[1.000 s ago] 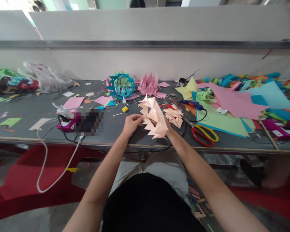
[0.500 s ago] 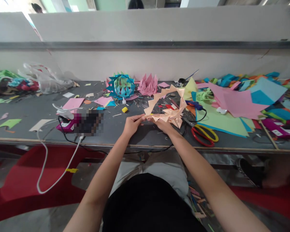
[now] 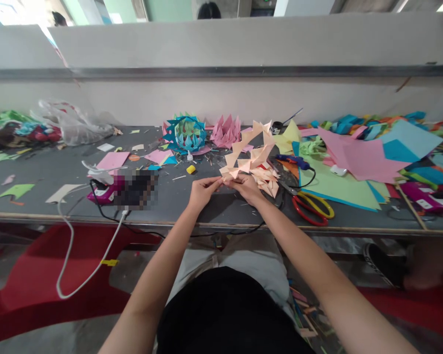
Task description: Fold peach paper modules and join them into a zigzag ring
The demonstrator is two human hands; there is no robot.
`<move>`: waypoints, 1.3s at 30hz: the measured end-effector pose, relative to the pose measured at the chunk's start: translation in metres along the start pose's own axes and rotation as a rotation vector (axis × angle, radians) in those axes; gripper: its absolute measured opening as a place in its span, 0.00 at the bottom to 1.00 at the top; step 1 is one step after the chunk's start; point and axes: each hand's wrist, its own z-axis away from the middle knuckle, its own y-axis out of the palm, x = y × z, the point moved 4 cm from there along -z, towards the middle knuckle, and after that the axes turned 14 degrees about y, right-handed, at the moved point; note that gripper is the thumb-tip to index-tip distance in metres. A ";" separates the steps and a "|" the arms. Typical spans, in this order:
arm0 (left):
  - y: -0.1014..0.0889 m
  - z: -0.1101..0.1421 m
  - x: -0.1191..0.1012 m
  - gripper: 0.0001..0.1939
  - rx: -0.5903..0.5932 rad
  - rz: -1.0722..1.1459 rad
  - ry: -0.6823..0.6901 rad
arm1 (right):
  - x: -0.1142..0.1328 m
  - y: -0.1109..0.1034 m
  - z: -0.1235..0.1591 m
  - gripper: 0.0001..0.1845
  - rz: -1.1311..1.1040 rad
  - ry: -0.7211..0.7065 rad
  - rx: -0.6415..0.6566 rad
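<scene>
A ring of folded peach paper (image 3: 235, 148) with pointed tips rises above my two hands. My left hand (image 3: 202, 191) pinches its near end from the left, and my right hand (image 3: 248, 189) pinches close beside it, so the fingertips almost meet. Just what lies between the fingertips is too small to make out. Right of my right hand, loose folded peach pieces (image 3: 268, 186) lie in a pile on the table. Scissors (image 3: 313, 208) with red and yellow handles rest further right, near a blue glue gun (image 3: 293, 161).
On the dark table (image 3: 162, 196) stand a blue and green paper lantern (image 3: 186, 132) and a pink paper crown shape (image 3: 226, 131). Coloured sheets (image 3: 362, 152) cover the right side. A purple power strip (image 3: 109, 191) with white and black cables lies left. Paper scraps are scattered about.
The peach ring has tilted up and shifted slightly left in my hands. My right fingers have come closer to my left fingertips. The loose peach pieces show more.
</scene>
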 end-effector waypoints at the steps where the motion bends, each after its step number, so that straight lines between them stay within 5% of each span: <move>1: 0.000 0.000 0.000 0.19 0.004 0.008 -0.011 | 0.001 0.000 0.001 0.17 0.018 -0.015 0.005; 13: -0.004 0.001 0.004 0.26 0.007 0.070 -0.057 | 0.014 0.007 0.010 0.09 0.197 -0.218 0.054; 27: -0.005 0.001 -0.004 0.12 0.015 -0.121 0.024 | -0.005 0.005 -0.002 0.15 -0.006 -0.034 0.082; 39: -0.003 -0.001 0.003 0.15 -0.025 -0.059 0.024 | -0.005 0.006 -0.003 0.18 -0.202 0.048 0.053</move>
